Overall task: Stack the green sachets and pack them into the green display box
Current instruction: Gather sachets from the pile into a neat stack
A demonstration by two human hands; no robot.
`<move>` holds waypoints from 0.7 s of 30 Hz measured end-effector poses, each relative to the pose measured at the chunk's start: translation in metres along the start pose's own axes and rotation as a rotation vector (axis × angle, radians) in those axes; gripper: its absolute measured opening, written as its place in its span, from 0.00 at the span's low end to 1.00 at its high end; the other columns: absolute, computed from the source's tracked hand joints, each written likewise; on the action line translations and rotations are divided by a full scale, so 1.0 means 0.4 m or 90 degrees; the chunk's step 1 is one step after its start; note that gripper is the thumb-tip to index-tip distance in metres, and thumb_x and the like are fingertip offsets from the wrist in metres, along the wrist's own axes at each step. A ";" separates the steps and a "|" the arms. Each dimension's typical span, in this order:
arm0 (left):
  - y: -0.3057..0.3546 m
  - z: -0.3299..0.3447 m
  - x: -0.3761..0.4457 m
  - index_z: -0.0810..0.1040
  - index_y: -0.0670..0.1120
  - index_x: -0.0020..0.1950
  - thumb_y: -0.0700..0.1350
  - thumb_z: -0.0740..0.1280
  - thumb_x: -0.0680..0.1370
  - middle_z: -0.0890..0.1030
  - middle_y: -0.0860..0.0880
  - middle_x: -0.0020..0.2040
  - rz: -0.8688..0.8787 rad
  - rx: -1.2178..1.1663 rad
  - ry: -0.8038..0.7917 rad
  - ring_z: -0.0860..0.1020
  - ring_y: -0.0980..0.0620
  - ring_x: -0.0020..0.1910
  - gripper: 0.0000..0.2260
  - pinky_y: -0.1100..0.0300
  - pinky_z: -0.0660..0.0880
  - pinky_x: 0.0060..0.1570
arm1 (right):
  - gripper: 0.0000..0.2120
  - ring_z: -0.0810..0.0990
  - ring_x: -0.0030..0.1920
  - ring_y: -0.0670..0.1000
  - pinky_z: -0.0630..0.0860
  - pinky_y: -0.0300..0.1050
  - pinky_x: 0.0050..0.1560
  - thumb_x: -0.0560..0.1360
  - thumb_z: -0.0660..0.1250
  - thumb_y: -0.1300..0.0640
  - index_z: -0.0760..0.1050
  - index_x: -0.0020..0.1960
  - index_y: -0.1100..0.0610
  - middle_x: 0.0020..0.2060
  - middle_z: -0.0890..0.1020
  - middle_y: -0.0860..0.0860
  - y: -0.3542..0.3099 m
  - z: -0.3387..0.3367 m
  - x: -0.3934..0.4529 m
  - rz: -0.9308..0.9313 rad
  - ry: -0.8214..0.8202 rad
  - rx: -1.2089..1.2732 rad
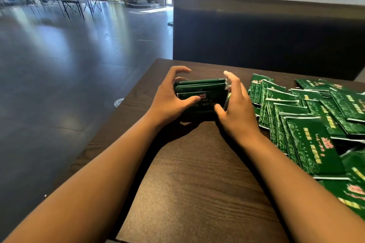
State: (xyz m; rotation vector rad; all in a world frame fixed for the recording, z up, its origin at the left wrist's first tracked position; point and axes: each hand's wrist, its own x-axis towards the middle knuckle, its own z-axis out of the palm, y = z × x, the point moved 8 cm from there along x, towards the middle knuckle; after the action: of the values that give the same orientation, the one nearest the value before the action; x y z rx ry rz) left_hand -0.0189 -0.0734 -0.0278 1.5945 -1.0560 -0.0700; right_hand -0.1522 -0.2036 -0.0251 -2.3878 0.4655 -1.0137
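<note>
A small stack of green sachets [201, 92] stands on edge on the dark wooden table [193, 173], held between both hands. My left hand [169, 94] grips its left end, thumb lying across the front sachet and fingers curled over the top. My right hand [235, 102] presses the stack's right end, thumb under the front edge and fingers up along the side. A large spread of loose green sachets [308, 124] with gold print lies on the table to the right. No green display box is in view.
A dark bench back [266, 31] rises behind the table's far edge. The table's left edge drops to a glossy dark floor [59, 77]. A small clear round lid [119, 102] lies on the floor near that edge. Chairs and tables stand far back left.
</note>
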 end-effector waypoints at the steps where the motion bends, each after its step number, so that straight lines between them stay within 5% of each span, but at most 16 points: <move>1: -0.002 0.006 -0.001 0.69 0.51 0.70 0.39 0.79 0.73 0.82 0.49 0.54 -0.001 0.006 -0.017 0.83 0.54 0.55 0.31 0.56 0.82 0.56 | 0.39 0.72 0.56 0.46 0.72 0.40 0.57 0.72 0.73 0.67 0.60 0.78 0.52 0.62 0.73 0.53 0.003 -0.005 0.000 0.000 0.015 0.003; 4: -0.015 0.024 -0.004 0.68 0.51 0.71 0.35 0.77 0.72 0.82 0.49 0.53 -0.009 0.029 -0.062 0.84 0.53 0.54 0.32 0.52 0.82 0.57 | 0.39 0.70 0.55 0.46 0.65 0.34 0.55 0.72 0.74 0.65 0.60 0.78 0.52 0.62 0.70 0.53 0.015 -0.005 0.001 0.009 0.014 -0.013; 12: -0.039 0.019 0.000 0.67 0.54 0.71 0.35 0.76 0.73 0.80 0.46 0.56 -0.059 -0.017 -0.050 0.83 0.50 0.54 0.32 0.54 0.83 0.55 | 0.41 0.63 0.67 0.55 0.59 0.53 0.63 0.77 0.67 0.53 0.48 0.82 0.42 0.68 0.70 0.51 0.024 0.069 -0.017 0.009 -0.198 -0.148; 15: -0.049 -0.004 0.002 0.68 0.53 0.70 0.35 0.76 0.73 0.80 0.46 0.53 -0.075 0.005 0.015 0.83 0.50 0.50 0.31 0.55 0.82 0.51 | 0.39 0.64 0.67 0.54 0.61 0.54 0.64 0.77 0.66 0.55 0.51 0.82 0.46 0.69 0.70 0.50 0.008 0.033 -0.007 -0.003 -0.099 -0.146; 18: -0.075 -0.035 0.000 0.68 0.58 0.68 0.36 0.77 0.72 0.80 0.45 0.54 -0.133 -0.022 0.085 0.83 0.46 0.52 0.31 0.45 0.84 0.51 | 0.33 0.65 0.71 0.56 0.63 0.57 0.67 0.78 0.63 0.57 0.57 0.81 0.52 0.73 0.70 0.53 0.027 -0.011 0.011 0.030 -0.009 -0.187; 21: -0.108 -0.041 -0.009 0.69 0.63 0.66 0.38 0.78 0.71 0.80 0.42 0.56 -0.205 -0.097 0.102 0.83 0.39 0.55 0.32 0.35 0.83 0.47 | 0.30 0.56 0.79 0.58 0.54 0.58 0.76 0.82 0.58 0.50 0.55 0.82 0.52 0.80 0.61 0.56 0.090 0.016 -0.003 0.103 -0.152 -0.314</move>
State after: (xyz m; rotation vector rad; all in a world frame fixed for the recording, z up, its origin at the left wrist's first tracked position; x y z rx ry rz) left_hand 0.0131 -0.0615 -0.0590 1.5891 -0.6482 -0.2315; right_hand -0.1524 -0.2304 -0.0497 -2.7954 0.8844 -0.5775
